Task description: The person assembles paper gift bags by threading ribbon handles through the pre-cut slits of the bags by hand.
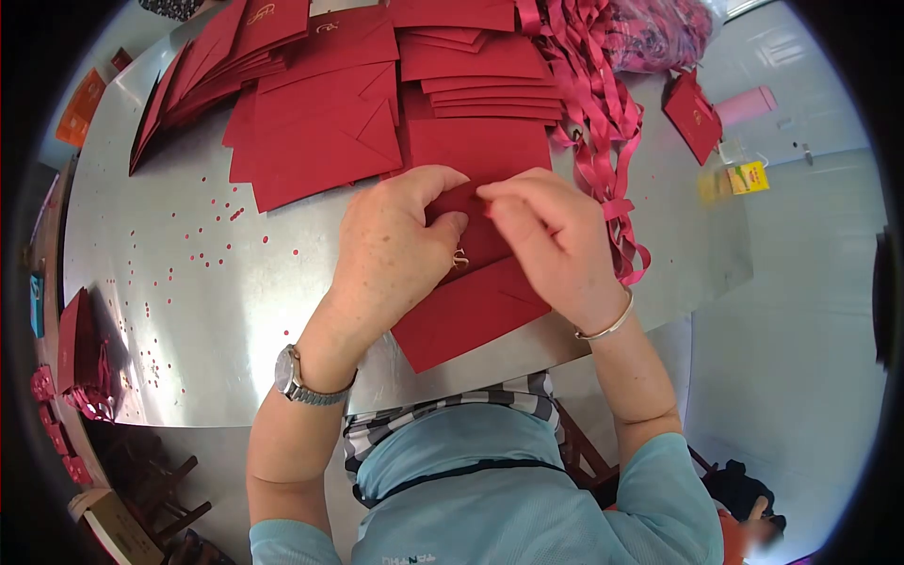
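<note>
Red bag [488, 240], held by left hand [400, 231] near the surface's [188, 381] front edge, is best kept flat; red bit [488, 213] pinched by right hand [560, 235].

A yellow packet [750, 177] lies at the right, near a pink object [749, 104]. At the lower left, a cardboard box [122, 529] sits near a dark wooden stool [151, 482].
</note>
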Demonstrator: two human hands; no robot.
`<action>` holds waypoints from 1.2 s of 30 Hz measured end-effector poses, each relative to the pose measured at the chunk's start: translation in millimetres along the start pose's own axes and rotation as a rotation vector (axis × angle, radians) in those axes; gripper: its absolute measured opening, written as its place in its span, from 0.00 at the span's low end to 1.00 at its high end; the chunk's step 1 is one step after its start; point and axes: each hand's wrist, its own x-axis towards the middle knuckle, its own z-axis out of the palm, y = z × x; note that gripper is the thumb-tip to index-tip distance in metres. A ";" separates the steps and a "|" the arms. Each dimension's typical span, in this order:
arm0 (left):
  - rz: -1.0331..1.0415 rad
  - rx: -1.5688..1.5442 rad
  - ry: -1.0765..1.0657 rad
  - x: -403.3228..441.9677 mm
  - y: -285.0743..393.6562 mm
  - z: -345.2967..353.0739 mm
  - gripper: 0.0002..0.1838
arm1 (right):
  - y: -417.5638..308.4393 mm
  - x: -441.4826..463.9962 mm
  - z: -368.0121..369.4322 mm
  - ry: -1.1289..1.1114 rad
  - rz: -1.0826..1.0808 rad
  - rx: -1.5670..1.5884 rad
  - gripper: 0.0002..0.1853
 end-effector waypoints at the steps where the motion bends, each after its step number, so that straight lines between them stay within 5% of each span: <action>1: 0.007 -0.003 0.002 -0.2 1.0 -0.3 0.13 | -3.4 -0.9 -4.7 0.003 0.108 0.117 0.07; 4: -0.003 -0.026 -0.009 -1.5 2.7 -0.8 0.13 | -12.9 2.1 -15.3 -0.077 0.302 0.240 0.08; 9: -0.013 -0.026 -0.022 -1.8 0.6 0.3 0.13 | -14.7 0.1 -11.1 -0.117 0.162 -0.030 0.09; 15: 0.028 -0.044 -0.033 -2.0 0.2 -0.8 0.13 | -20.7 3.3 -4.4 -0.100 0.275 -0.081 0.08; 18: 0.144 0.005 -0.052 -2.6 3.1 -1.7 0.13 | -20.3 6.4 -1.4 -0.039 0.244 -0.124 0.09; 21: 0.225 -0.098 -0.053 0.5 -7.1 10.0 0.12 | -17.1 8.6 -4.3 -0.048 0.007 -0.365 0.13; 22: 0.228 0.091 -0.069 0.6 -0.7 6.9 0.14 | -20.5 12.9 -10.9 -0.056 -0.094 -0.494 0.16; 29: 0.126 0.077 -0.029 -3.3 3.9 13.9 0.09 | 14.8 27.2 -44.8 -0.482 0.202 -0.021 0.10; 36: 0.170 -0.007 -0.066 -4.1 6.8 17.8 0.08 | 50.1 40.6 -54.9 -0.608 0.497 0.334 0.05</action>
